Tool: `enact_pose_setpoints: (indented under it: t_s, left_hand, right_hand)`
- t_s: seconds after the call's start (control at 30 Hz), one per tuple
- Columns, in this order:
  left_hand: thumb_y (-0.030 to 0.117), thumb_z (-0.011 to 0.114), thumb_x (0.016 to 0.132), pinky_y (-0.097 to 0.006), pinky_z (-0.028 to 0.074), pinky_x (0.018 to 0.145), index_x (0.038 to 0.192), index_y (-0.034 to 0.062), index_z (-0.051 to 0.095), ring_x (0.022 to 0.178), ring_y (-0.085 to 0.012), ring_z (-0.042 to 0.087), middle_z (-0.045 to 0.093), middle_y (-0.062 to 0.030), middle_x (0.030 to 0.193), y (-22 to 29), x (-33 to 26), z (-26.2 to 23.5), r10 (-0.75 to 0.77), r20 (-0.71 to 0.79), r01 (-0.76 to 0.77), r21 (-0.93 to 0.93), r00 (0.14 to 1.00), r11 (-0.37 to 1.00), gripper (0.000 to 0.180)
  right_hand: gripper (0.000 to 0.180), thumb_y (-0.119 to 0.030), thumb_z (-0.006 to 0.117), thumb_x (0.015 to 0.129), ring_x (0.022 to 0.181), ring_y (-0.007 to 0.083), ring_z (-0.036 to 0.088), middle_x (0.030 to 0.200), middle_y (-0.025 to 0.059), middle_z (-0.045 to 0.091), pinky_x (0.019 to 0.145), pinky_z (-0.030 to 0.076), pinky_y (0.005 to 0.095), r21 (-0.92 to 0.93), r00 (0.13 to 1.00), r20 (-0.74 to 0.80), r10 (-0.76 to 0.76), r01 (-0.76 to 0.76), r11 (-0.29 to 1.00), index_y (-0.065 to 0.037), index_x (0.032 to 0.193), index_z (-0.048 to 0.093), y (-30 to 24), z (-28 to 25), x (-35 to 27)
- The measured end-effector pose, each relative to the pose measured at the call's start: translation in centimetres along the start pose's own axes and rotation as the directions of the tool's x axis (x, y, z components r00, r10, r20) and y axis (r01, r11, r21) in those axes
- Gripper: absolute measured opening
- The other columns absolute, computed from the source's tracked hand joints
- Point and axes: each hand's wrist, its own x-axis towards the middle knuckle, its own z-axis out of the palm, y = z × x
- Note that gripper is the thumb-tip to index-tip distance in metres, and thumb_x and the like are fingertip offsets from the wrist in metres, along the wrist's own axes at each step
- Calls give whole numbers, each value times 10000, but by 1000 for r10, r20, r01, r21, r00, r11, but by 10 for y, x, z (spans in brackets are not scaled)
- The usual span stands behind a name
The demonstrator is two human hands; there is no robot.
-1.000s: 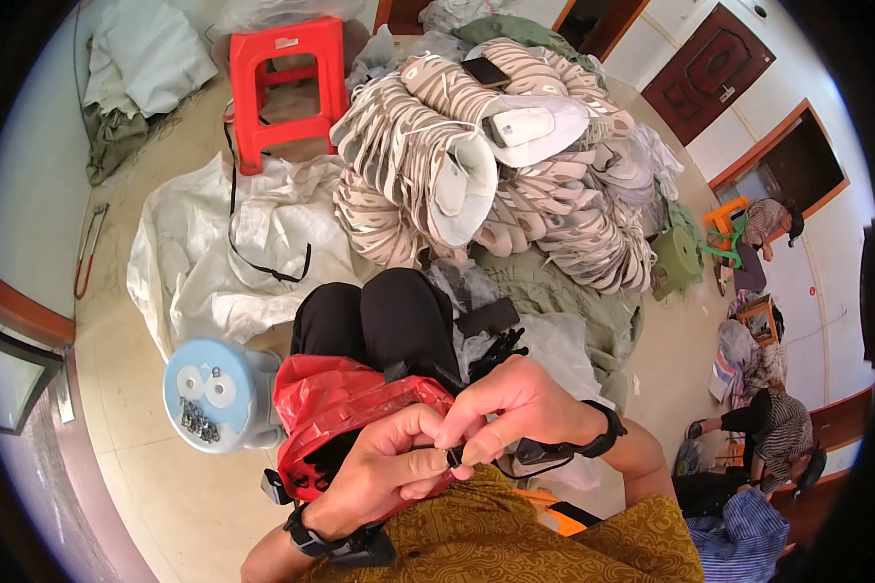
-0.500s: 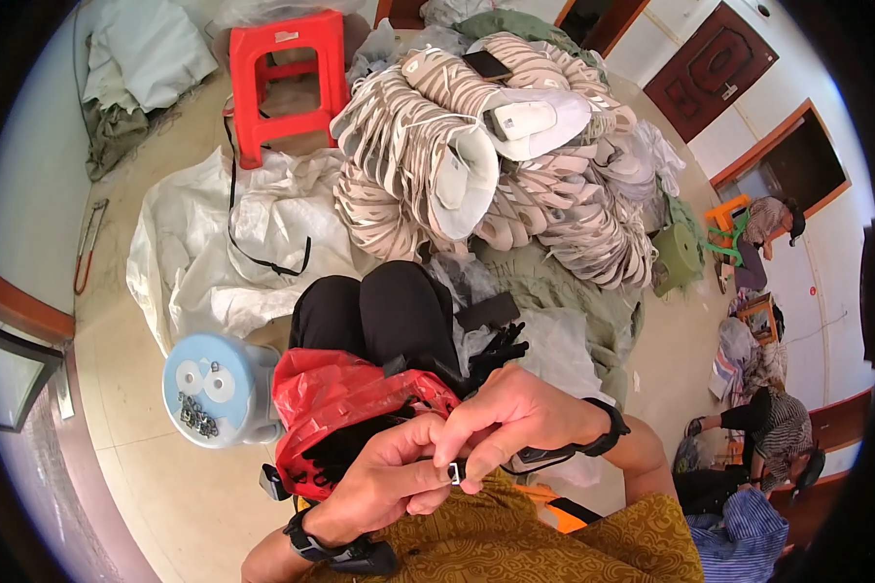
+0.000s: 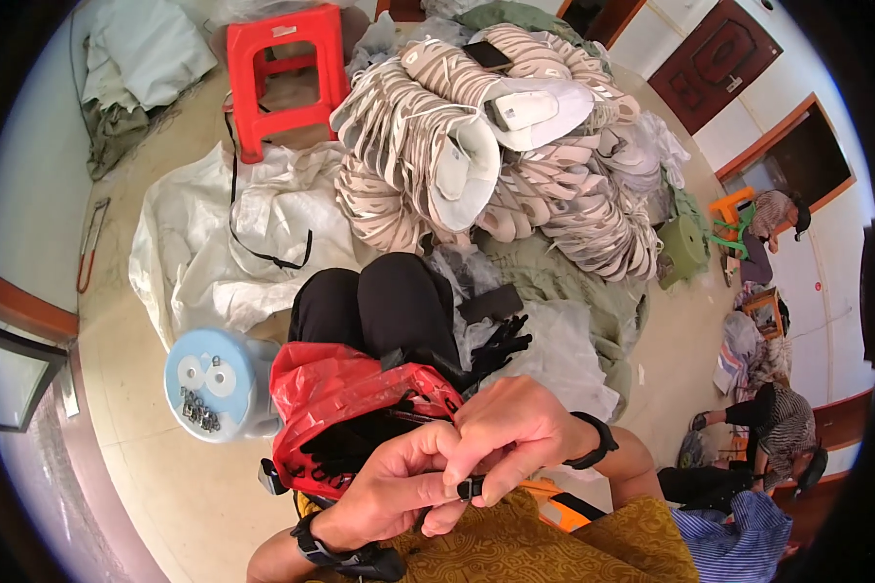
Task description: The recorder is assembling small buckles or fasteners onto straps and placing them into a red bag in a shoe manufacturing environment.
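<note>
Both hands pinch one small black buckle [image 3: 470, 486], mostly hidden between the fingertips: the left hand [image 3: 399, 486] closes on it from nine o'clock, the right hand [image 3: 515, 437] from one o'clock. At eleven o'clock sits one red plastic bag [image 3: 345, 408], its dark contents indistinct. One blue stool [image 3: 214, 381] at nine o'clock carries small metal pieces, too small to count.

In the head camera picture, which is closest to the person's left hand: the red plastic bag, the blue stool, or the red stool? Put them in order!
Measured from the left hand:
1. Red plastic bag: on the lap, right against the hand.
2. Blue stool: on the floor to the left, with small metal parts on top.
3. Red stool: far off at the top of the picture, past the white sack.
</note>
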Motion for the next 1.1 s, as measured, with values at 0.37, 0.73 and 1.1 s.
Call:
enact_pose_setpoints:
  t_s: [0.37,0.73,1.1]
  left_hand:
    - [127,544,835,-240,390,466,897,45,427,523,-127,482,499,-68,731,-5,8,4,151,-75,-149,24,986,988,156]
    - [101,559,820,-252,421,435,898,30,435,497,-148,499,550,-134,805,-4,9,-2,95,-62,-100,-89,994,991,164]
    - [92,558,819,-284,464,472,916,13,445,529,-157,526,550,-124,801,-2,7,-3,66,-89,-73,-71,994,995,169]
  right_hand:
    - [227,-163,730,638,425,164,432,536,42,515,406,292,279,-35,971,-191,-147,143,989,-26,792,634,11,4,0]
    - [262,-134,739,609,542,122,553,653,61,603,483,386,221,287,981,2,196,-189,939,-16,822,641,9,-9,7]
    - [223,-112,726,641,514,116,538,595,41,576,455,361,227,160,969,-13,246,-241,957,-41,836,643,-2,-6,6]
